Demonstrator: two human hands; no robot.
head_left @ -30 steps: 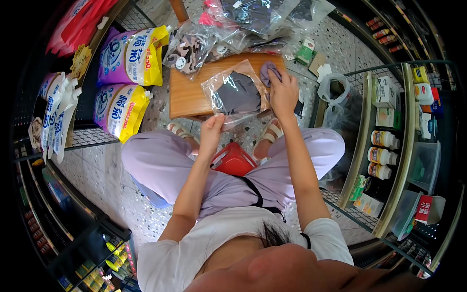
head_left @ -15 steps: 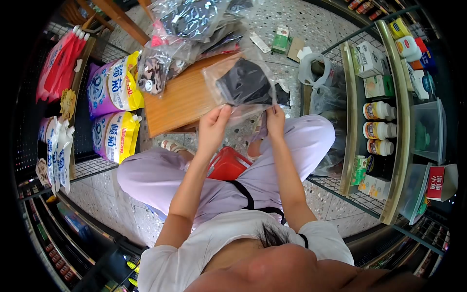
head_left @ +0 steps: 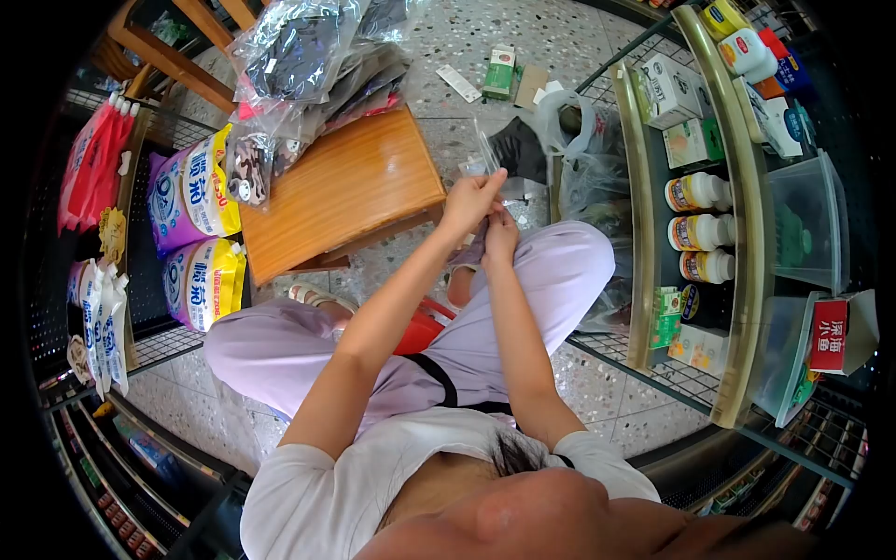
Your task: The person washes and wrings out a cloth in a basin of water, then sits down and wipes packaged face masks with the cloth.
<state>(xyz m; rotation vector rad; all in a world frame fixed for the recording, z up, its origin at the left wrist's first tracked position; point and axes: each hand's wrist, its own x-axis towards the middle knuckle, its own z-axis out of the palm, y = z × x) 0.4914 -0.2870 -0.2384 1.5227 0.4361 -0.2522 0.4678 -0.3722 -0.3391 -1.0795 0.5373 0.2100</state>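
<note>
My left hand point(head_left: 474, 199) is closed in a pinch beyond the right edge of the small wooden table. It grips the edge of a clear plastic bag point(head_left: 484, 149), which shows as a narrow, nearly edge-on strip. Just below, my right hand point(head_left: 502, 235) is closed with its fingertips close to the left hand's; its grip on the bag is partly hidden. Right beyond the fingers is a flat black cloth-like piece point(head_left: 521, 152). Whether it sits inside the held bag or lies on the floor behind it, I cannot tell.
A pile of bagged dark and patterned pieces point(head_left: 313, 70) covers the far end of the wooden table point(head_left: 355, 201). Detergent bags point(head_left: 191, 191) stand on the left shelf. Bottles point(head_left: 698, 231) and boxes fill the right rack. A green-white box point(head_left: 498, 73) lies on the floor.
The bag, earlier spread flat between both hands with a black piece inside, has turned nearly edge-on. My hands have come together, the left moving right. The view has shifted slightly.
</note>
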